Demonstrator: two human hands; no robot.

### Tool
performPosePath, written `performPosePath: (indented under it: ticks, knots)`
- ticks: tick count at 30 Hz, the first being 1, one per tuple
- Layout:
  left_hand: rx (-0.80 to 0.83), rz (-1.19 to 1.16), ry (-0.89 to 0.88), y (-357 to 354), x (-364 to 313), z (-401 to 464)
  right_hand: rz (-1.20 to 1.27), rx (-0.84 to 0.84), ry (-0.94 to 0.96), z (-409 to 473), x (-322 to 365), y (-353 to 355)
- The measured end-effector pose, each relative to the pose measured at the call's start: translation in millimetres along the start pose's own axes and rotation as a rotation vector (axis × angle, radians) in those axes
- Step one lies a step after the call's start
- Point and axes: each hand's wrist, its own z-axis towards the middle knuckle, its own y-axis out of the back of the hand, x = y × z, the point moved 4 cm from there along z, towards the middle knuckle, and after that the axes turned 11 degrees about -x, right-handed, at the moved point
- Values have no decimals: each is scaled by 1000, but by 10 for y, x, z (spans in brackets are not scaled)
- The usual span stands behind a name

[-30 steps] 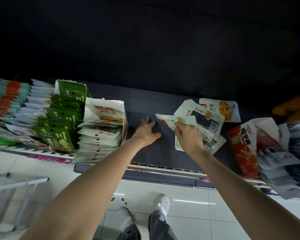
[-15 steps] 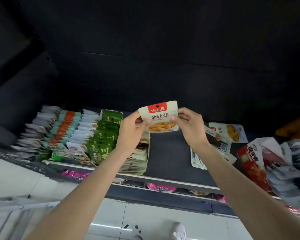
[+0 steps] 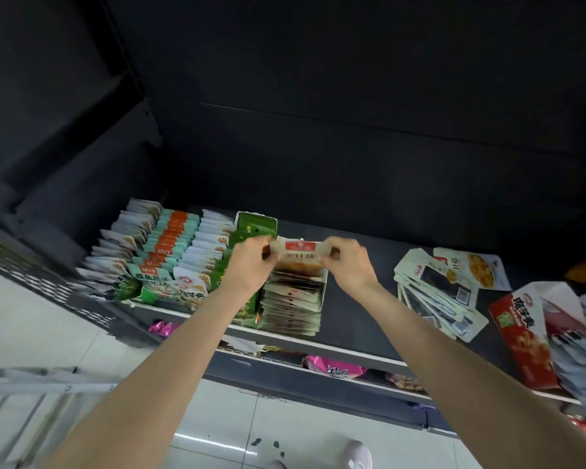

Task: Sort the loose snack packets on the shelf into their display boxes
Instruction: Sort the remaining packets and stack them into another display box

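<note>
Snack packet (image 3: 300,252) pinched at both ends, left hand (image 3: 251,262) grip and right hand (image 3: 347,264) grip clenched on it, white display box (image 3: 295,292) directly beneath.

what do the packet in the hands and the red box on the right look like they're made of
Packet: likely thin plastic film, matte and printed; it bends between the left hand and right hand. Red box: probably printed cardboard, with stiff flat panels and a torn white edge.

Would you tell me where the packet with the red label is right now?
In the head view the red-labelled packet sits at centre, pinched between the left hand and right hand, just above the white display box beside the green box.
</note>
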Motion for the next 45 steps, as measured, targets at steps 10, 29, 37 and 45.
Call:
performPosePath:
  ticks: [10, 29, 37, 45]
  knots:
    - [-62, 371, -548, -449, -681, -135, 42, -64, -113, -42, -514, 371]
    - [583, 385, 56, -2547, -295, -206, -1014, -74, -64, 71, -2311, 792]
    - [487, 24, 234, -2387, -474, -114, -331, -196, -101, 111, -1746, 960]
    - [58, -338, 49, -1405, -957, 140, 394, -219, -300, 195, -1039, 1135]
